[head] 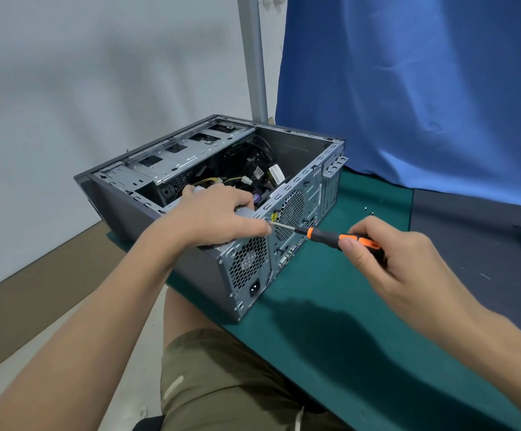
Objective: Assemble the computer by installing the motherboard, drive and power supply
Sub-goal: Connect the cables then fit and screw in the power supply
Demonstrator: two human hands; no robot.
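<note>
A blue cloth [408,88] hangs behind the bench, its lower edge draped onto the far side of the green mat [330,290]. On that mat, at its left edge, the computer case [147,219] lies on its side with the open side up and the rear panel turned toward you and to the right.

The power supply [246,262] sits in the case's near rear corner. Its honeycomb grille and mains socket show through the rear panel. Along the far left of the case runs the metal drive cage [172,157]. Black and yellow cables [218,181] are bunched in the middle and hide whatever lies beneath them. Just right of the power supply, the round fan grille [290,213] is set in the rear panel.

Your left hand [212,216] lies over the top of the power supply, fingers curled over its edge inside the case and thumb down on the rear panel, holding the unit. Your right hand [386,262] is closed round the black-and-orange handle of a screwdriver [334,236]. Its shaft slants up and left, and the tip meets the rear panel just beside your left thumb, between the power supply grille and the fan grille. Whether a screw sits at the tip cannot be told.

Two small screws [365,209] lie on the mat, right of the case and apart from it.
</note>
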